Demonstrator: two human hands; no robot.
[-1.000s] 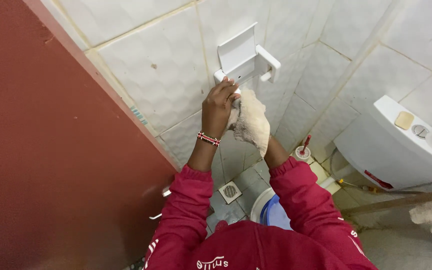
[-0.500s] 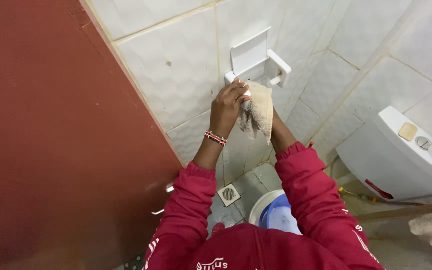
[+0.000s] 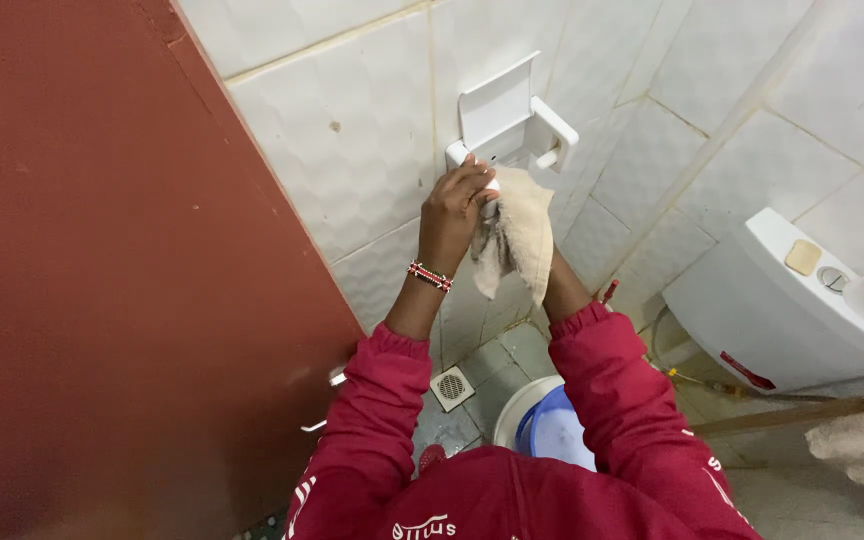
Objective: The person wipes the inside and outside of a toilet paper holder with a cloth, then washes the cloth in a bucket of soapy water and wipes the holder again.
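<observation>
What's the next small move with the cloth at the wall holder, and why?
Probably slide the beige cloth rightward along the white paper holder toward its outer arm. The left hand grips the holder's near end and the cloth covers only that lower left part; the right hand is hidden under the cloth. The raised flap and right arm look untouched.

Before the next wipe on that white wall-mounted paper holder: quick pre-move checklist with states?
1. Left hand grips the near end of the white plastic wall-mounted paper holder: ok.
2. Beige rag is against the holder's underside: ok.
3. Right hand on the rag: cannot tell, the cloth hides it.
4. Holder's flap is lifted clear of the bar: ok.
5. Rag's loose end hangs free of the blue bucket below: ok.
6. Holder firmly fixed to the white tiled wall: cannot tell.
</observation>
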